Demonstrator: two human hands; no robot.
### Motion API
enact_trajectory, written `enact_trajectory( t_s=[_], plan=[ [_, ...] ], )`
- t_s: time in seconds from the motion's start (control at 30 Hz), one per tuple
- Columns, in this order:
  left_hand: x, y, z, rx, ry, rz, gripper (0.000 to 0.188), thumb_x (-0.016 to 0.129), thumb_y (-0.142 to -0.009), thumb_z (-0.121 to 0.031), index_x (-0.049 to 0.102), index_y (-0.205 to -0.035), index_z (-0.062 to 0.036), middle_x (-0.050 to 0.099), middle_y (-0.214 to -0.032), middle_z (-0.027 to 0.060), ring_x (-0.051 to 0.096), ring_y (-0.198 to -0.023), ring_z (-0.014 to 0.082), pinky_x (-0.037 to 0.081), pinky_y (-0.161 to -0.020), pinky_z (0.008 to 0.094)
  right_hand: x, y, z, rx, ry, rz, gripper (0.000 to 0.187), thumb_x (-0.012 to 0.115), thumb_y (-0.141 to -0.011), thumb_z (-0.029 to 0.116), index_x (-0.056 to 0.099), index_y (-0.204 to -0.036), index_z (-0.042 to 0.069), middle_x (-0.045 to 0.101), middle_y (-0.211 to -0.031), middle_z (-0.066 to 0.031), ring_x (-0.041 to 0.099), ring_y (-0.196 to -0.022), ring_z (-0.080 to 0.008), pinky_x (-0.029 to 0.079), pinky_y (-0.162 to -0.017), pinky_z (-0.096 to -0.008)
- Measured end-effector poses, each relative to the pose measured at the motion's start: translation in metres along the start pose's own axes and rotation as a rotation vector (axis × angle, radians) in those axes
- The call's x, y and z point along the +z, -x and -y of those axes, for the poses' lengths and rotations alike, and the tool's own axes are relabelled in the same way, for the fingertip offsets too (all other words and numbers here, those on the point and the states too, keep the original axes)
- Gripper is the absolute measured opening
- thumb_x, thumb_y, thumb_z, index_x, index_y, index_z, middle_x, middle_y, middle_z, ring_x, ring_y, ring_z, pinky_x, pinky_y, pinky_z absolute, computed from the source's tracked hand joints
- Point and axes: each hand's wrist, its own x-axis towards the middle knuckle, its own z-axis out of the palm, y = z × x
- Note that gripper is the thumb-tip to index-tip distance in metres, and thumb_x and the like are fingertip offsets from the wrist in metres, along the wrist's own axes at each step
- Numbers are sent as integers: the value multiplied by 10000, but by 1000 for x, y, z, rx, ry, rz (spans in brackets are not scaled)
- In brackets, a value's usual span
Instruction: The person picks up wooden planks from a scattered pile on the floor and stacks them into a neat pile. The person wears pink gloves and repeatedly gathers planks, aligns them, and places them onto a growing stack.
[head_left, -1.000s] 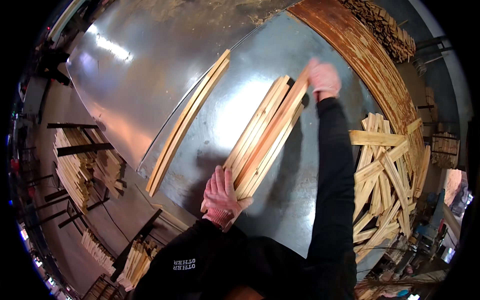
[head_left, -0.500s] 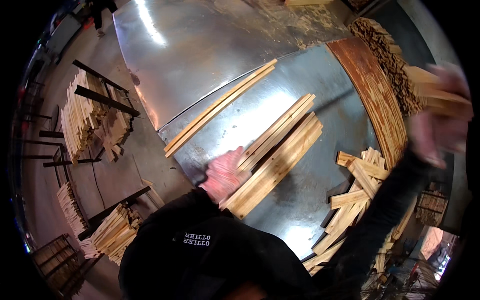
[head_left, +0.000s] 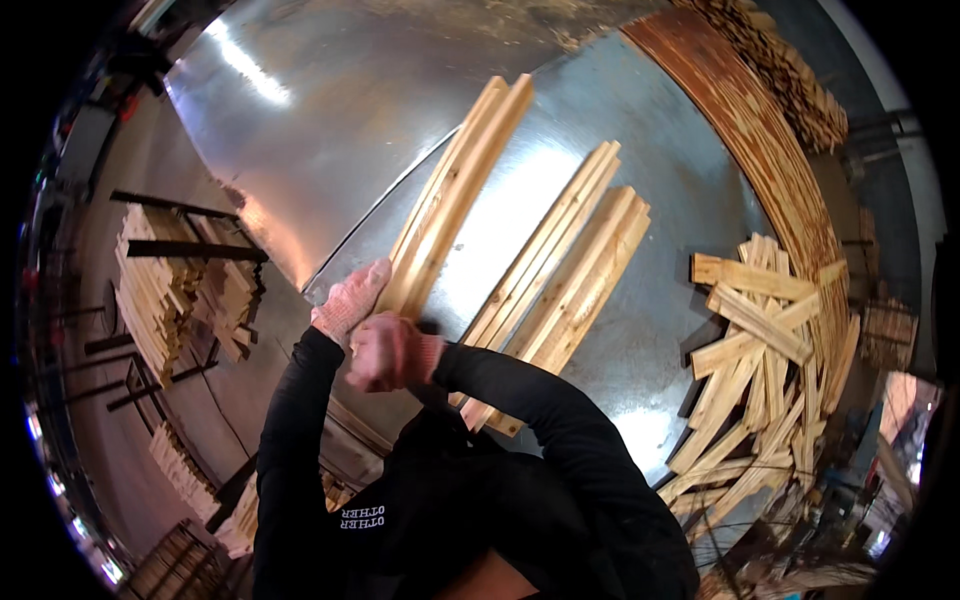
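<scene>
Down below the head camera, both hands meet at the near end of a small bundle of long wooden slats (head_left: pixel 452 195). The left hand (head_left: pixel 350 300) wears a light knit glove and lies against the left side of the bundle's near end, fingers stretched out along the wood. The right hand (head_left: pixel 392 350) is curled into a fist just under that end, touching the left hand. You cannot tell if the fist grips the wood or only pushes on it. Both arms are in black sleeves.

The bundle lies slanted on a shiny metal table (head_left: pixel 560 120), pointing up and to the right. Just to its right lies a bigger stack of slats (head_left: pixel 560 290), slanted the same way and flat on the table. It is near the bundle but not touching it.

Farther right, a messy pile of short boards (head_left: pixel 760 360) sits by the table's edge. On the left, past the table, neat stacks of wood (head_left: pixel 160 290) sit on the floor.
</scene>
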Motion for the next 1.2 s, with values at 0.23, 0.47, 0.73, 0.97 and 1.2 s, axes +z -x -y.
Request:
enact_trajectory(
  t_s=[0.23, 0.47, 0.73, 0.97, 1.2],
  plan=[
    [19, -25, -48, -58, 24, 7, 508, 699, -885, -381, 554, -1252, -62, 710, -1076, 128, 686, -963, 316, 538, -892, 417, -97, -7, 41, -30, 106, -41, 150, 651, -823, 179, 594, -922, 82, 641, -879, -80, 647, -859, -274, 564, -811, -437],
    [-62, 1, -37, 29, -183, -449, 540, 704, -873, -487, 575, -1238, -111, 662, -738, 136, 664, -591, 261, 548, -517, 417, -225, 161, 86, 1142, 1105, -553, 590, 686, -931, 316, 510, -1401, 7, 569, -1355, -226, 562, -1232, -399, 454, -1047, -464],
    [-113, -68, 85, -256, -565, -321, 724, 669, -887, -426, 374, -1464, -103, 635, -1234, 248, 606, -1154, 456, 499, -953, 533, -152, 171, 92, 1379, 836, -479, 750, 662, -933, 445, 396, -1481, 6, 466, -1451, -255, 467, -1331, -433, 427, -1078, -477],
    [85, -36, -26, 568, 16, -50, 808, 677, -916, -453, 370, -1484, 33, 493, -1433, 268, 500, -1325, 391, 427, -1086, 457, -109, 138, 66, 1093, 73, -1074, 745, 690, -955, 252, 304, -1526, -31, 435, -1479, -213, 457, -1327, -321, 381, -1124, -395],
    [85, 29, -170, 253, 131, -18, 1102, 752, -808, -555, 226, -1541, 77, 361, -1524, 321, 386, -1403, 447, 370, -1137, 455, -135, 106, 34, 1334, 135, -678, 798, 576, -940, 558, 352, -1497, 32, 480, -1362, -274, 519, -1225, -467, 461, -1016, -474]
  ],
)
